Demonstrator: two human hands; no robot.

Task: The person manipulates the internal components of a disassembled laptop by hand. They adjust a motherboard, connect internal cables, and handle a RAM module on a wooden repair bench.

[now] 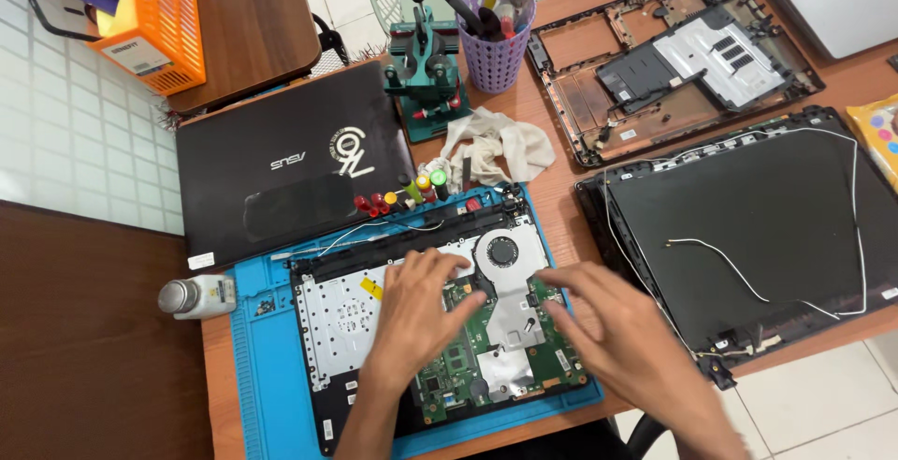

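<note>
Your tabletop (552,156) carries the blue mat (267,366) under your fingers; on it the opened laptop chassis (346,315) lies beneath both palms; your right hand (613,324) hovers blurred, fingers spread, at the green board's (547,366) right edge; your left hand (416,301) rests flat, fingers spread, just left of the round fan (503,252).

Opened laptop base (440,329), green board and fan exposed, lies flat on blue mat (262,366).
</note>
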